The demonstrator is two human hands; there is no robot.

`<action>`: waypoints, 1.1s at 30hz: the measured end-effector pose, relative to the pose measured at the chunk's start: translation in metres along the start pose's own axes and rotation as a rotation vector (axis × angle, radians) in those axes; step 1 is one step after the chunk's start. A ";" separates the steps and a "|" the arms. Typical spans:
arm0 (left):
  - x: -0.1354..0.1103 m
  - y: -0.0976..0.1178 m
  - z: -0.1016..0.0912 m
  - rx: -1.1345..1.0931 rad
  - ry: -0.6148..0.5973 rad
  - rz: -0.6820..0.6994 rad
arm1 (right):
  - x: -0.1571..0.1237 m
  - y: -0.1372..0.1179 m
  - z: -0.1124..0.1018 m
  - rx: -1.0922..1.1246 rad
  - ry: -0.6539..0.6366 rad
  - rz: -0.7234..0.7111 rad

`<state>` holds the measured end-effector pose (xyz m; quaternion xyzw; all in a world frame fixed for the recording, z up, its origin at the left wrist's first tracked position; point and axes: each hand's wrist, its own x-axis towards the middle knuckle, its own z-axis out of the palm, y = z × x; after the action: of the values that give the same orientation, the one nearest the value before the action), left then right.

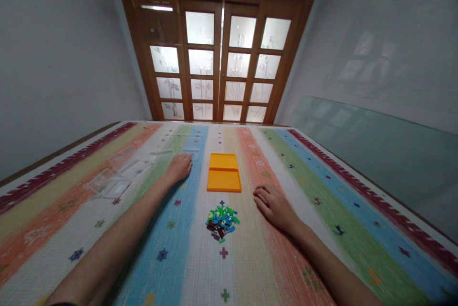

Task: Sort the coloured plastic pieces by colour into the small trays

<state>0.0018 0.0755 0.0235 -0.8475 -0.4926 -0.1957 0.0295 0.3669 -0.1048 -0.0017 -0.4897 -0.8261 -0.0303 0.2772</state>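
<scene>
My left hand (180, 168) is at the near side of a clear plastic box (191, 152), left of the orange tray. Its fingers are bent over the box's edge; the box's outline is faint. An orange tray (224, 180) with a divider across it lies in the middle. Closer to me is a small pile of green, blue and dark brown toy bricks (222, 222). To the right of the tray my right hand (274, 206) rests on the tablecloth, fingers loosely bent and slightly apart, with nothing in them.
More clear plastic boxes (116, 187) stand at the left. A striped tablecloth (246, 268) covers the table. Behind its far edge are wooden doors with glass panes (220, 58). A greenish glass panel (375, 139) leans along the right wall.
</scene>
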 end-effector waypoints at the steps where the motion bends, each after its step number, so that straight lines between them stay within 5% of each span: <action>1: 0.000 0.000 -0.001 -0.004 -0.010 0.003 | 0.000 0.000 0.000 -0.002 0.003 -0.002; 19: -0.093 0.041 -0.026 -0.224 -0.085 0.213 | -0.002 0.001 0.003 -0.033 -0.017 -0.002; 29: -0.101 0.043 -0.023 -0.259 -0.043 0.232 | -0.002 0.000 0.002 -0.059 -0.005 -0.020; 33: -0.099 0.040 -0.033 -0.268 0.132 0.177 | -0.003 0.001 0.002 -0.083 -0.006 -0.031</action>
<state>-0.0180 -0.0345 0.0235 -0.8693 -0.3823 -0.3114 -0.0345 0.3677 -0.1059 -0.0048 -0.4878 -0.8325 -0.0675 0.2538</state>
